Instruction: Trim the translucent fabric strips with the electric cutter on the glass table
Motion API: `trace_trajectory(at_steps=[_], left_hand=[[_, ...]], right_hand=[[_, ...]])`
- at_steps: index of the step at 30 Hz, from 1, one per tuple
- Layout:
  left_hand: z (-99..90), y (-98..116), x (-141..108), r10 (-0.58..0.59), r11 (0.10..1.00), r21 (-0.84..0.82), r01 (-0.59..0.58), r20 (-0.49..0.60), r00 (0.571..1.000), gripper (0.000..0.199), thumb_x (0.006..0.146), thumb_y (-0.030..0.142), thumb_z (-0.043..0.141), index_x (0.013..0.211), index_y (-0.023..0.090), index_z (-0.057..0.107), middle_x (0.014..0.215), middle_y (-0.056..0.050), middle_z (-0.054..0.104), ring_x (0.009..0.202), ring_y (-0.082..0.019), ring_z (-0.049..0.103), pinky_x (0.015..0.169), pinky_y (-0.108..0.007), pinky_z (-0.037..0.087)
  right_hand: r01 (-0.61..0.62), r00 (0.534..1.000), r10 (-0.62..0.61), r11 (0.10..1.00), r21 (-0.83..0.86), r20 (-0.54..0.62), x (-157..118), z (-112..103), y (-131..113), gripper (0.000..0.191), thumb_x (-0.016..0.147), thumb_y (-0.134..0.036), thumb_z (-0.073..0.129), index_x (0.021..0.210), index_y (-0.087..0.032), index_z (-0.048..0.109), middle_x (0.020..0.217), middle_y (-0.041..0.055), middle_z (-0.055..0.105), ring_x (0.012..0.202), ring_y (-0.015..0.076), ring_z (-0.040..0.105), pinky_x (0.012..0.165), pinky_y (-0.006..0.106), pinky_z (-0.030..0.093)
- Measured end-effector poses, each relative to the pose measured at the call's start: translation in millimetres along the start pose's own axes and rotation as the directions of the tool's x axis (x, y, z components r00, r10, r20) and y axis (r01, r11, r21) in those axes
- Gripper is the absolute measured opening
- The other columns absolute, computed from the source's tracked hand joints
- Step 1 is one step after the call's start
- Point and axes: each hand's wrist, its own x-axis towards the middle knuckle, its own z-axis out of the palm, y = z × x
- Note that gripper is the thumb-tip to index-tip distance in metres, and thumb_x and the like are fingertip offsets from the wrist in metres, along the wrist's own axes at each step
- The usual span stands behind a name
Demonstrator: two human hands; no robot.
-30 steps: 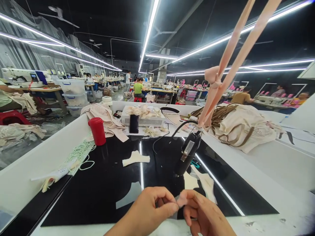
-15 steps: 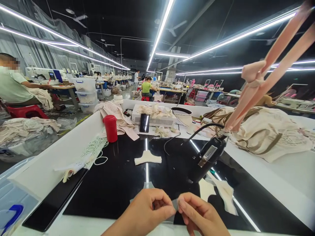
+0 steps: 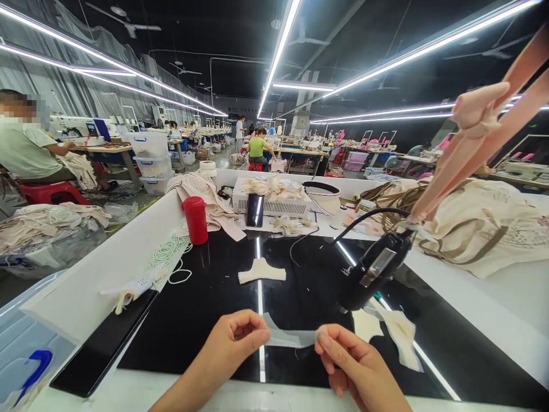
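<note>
Between my hands stretches a thin, translucent white strip of fabric [image 3: 291,339], one end pinched on each side. My left hand [image 3: 240,337] grips its left end between thumb and fingertips. At the right end, my right hand [image 3: 349,355] holds it in a similar pinch. The strip hangs just above the glossy black tabletop [image 3: 184,320]. Beyond it lies a cream cut fabric piece [image 3: 261,271], flat on the black surface. More cream fabric pieces [image 3: 366,325] rest to the right, beside a hanging black handheld tool [image 3: 377,266].
A red lidded cup [image 3: 195,222] and a coil of pale green cord [image 3: 168,252] stand at left. A phone [image 3: 255,210] leans against a white box [image 3: 283,207]. Pink straps [image 3: 454,160] suspend the black tool. Piled garments [image 3: 484,223] lie at right. Co-workers sit farther off.
My hands have moved apart and slightly up, and the translucent strip now shows stretched out between them. The view has shifted a little.
</note>
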Motion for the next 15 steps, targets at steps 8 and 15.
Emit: trace_trajectory(at_steps=[8,15], left_hand=[[-4.2,-4.4,2.9,-0.061,0.993,-0.105,0.052,-0.083,0.995,0.045,0.075,0.057,0.077,0.068,0.018,0.054,0.057,0.006,0.045,0.06,-0.011,0.035,0.059,-0.023,0.03],[-5.2,-4.4,0.1,-0.132,0.978,-0.173,0.119,-0.065,0.989,0.044,0.075,0.052,0.079,0.067,0.018,0.052,0.059,0.005,0.049,0.059,-0.01,0.036,0.058,-0.023,0.027]], right_hand=[[0.014,1.0,-0.013,0.999,0.044,-0.013,-1.8,4.9,-0.8,0.047,0.071,-0.062,0.081,0.071,-0.017,0.069,0.056,-0.0035,0.05,0.048,0.005,0.038,0.047,0.019,0.03],[-0.026,1.0,0.027,0.994,0.106,-0.01,-2.4,6.9,4.1,0.047,0.07,-0.061,0.082,0.07,-0.017,0.067,0.057,-0.0039,0.051,0.048,0.0048,0.035,0.044,0.017,0.031]])
